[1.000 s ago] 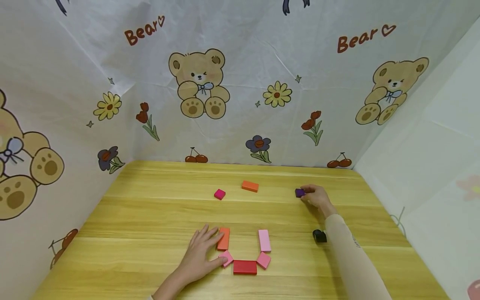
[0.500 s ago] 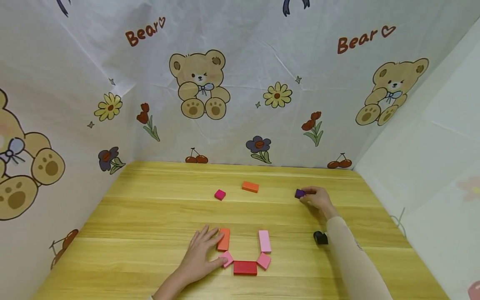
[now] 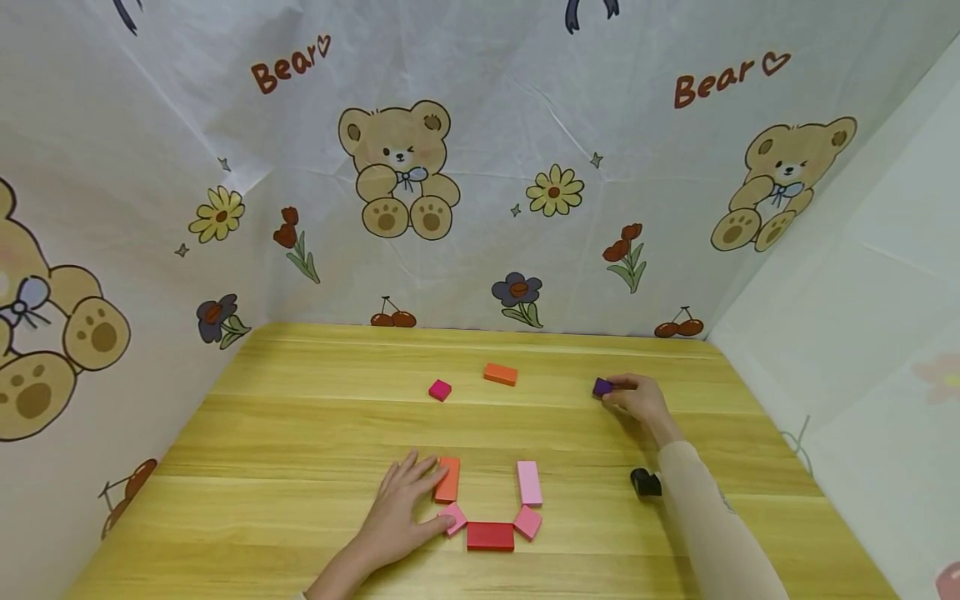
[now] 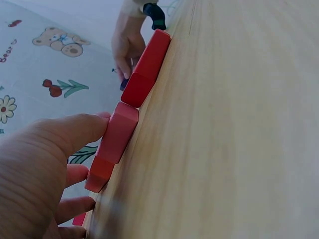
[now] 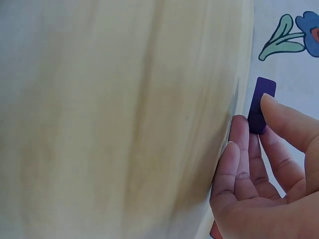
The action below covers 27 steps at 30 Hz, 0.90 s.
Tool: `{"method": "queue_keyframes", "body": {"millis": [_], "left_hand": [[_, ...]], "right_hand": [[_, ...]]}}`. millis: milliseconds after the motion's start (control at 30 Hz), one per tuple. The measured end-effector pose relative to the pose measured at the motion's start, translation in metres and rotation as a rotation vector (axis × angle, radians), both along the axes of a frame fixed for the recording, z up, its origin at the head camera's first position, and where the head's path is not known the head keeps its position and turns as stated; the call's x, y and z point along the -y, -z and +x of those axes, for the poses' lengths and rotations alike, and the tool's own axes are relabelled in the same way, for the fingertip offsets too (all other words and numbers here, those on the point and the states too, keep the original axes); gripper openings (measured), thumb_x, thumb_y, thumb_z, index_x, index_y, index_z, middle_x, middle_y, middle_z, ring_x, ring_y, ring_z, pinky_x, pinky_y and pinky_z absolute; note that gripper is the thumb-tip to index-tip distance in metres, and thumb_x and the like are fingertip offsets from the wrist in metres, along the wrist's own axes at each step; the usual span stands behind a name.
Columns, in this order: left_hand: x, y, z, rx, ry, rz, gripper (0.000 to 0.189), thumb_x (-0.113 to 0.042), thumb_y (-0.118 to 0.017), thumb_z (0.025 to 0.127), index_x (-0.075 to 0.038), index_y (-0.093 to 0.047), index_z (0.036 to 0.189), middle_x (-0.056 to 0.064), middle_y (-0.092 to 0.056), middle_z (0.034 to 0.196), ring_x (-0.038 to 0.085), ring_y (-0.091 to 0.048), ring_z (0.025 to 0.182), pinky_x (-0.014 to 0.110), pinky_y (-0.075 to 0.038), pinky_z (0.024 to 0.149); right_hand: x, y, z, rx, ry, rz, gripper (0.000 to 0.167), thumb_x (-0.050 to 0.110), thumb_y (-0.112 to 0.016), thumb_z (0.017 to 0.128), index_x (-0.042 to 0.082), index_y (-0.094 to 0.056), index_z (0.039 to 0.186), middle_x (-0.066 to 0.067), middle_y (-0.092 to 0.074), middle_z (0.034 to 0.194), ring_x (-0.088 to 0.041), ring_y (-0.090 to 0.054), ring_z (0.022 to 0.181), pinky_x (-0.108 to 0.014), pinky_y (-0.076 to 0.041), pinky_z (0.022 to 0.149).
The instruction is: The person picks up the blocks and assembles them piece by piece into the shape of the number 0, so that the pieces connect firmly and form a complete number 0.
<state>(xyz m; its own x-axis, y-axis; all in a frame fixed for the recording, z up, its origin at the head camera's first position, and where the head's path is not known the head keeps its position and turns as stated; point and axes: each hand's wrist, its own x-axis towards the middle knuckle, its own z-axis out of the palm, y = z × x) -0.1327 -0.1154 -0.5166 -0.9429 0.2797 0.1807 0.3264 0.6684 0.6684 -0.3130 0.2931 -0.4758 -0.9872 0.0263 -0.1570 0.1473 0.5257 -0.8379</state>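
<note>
My right hand (image 3: 637, 397) pinches a small purple block (image 3: 602, 388) at the far right of the table. In the right wrist view the thumb lies on one face of the purple block (image 5: 262, 99), with fingers behind it. My left hand (image 3: 395, 514) rests at the front with fingers spread. Its fingertips touch a long orange block (image 3: 447, 481), and its thumb touches a pink block (image 3: 457, 518). A red block (image 3: 491, 537), a second pink block (image 3: 528, 522) and a long light-pink block (image 3: 528, 483) complete a U-shaped row.
Toward the back lie a magenta block (image 3: 440, 389) and another orange block (image 3: 500, 374). A black curved piece (image 3: 643, 482) sits against the right sleeve. Behind the wooden table (image 3: 315, 400) hangs a bear-printed cloth (image 3: 465, 242).
The right hand has shifted very slightly to the right with the purple block, and its forearm and the black piece moved right too. The left hand stays in place.
</note>
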Motion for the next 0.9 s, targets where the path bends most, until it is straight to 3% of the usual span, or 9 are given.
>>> {"method": "queue_keyframes", "body": {"millis": [167,433,900], "left_hand": [[0.0,-0.001,0.001,0.007,-0.001,0.001,0.067,-0.046,-0.075,0.08,-0.012,-0.059,0.136,0.012,-0.049,0.147,0.044,-0.026,0.144,0.066,-0.014,0.115],[0.0,-0.001,0.0,0.001,0.004,0.007,0.067,-0.046,-0.075,0.08,-0.011,-0.059,0.136,0.013,-0.05,0.146,0.045,-0.027,0.144,0.067,-0.014,0.115],[0.0,-0.001,0.0,-0.008,0.003,0.003,0.068,-0.047,-0.075,0.081,-0.009,-0.059,0.136,0.015,-0.05,0.145,0.046,-0.027,0.143,0.068,-0.014,0.114]], "right_hand": [[0.004,0.001,0.003,-0.038,-0.011,0.02,0.046,0.007,-0.071,0.088,-0.007,-0.057,0.129,-0.031,-0.059,0.128,-0.036,-0.059,0.113,-0.019,-0.052,0.073],[0.016,-0.004,0.013,-0.062,-0.058,0.023,0.042,0.005,-0.07,0.087,-0.007,-0.06,0.126,-0.032,-0.059,0.126,-0.038,-0.06,0.111,-0.024,-0.055,0.074],[0.037,-0.005,0.022,-0.072,-0.109,-0.023,0.039,0.004,-0.071,0.086,-0.006,-0.062,0.123,-0.03,-0.061,0.123,-0.027,-0.066,0.099,-0.028,-0.056,0.072]]}}
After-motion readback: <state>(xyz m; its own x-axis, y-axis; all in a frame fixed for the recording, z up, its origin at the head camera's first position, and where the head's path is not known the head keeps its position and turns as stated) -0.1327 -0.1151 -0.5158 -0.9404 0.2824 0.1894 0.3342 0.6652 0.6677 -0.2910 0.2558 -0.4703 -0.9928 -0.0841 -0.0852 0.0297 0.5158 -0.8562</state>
